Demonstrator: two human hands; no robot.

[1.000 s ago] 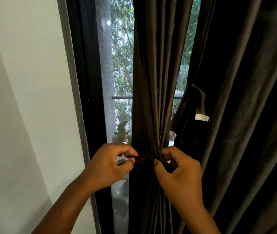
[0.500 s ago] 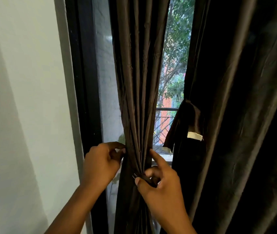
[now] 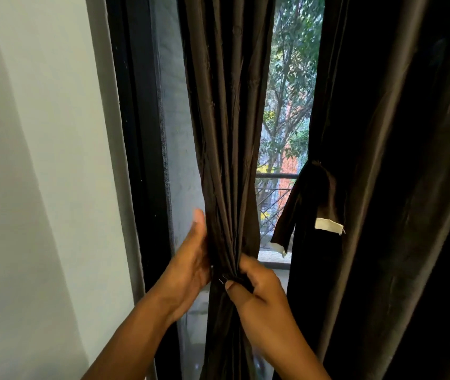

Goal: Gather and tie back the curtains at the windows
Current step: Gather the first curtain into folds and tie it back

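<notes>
Our right hand (image 3: 256, 293) pinches the tie band (image 3: 234, 279) around the gathered curtain (image 3: 226, 160). Our left hand (image 3: 191, 266) lies flat against its left side, fingers straight and together.

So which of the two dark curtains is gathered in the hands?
The narrow left curtain, bunched between both hands; the wide right curtain hangs loose, untouched.

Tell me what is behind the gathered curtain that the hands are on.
Behind the gathered curtain is the window glass, with trees and a railing outside to its right and a grey wall to its left. Whatever lies directly behind the folds is covered.
</notes>
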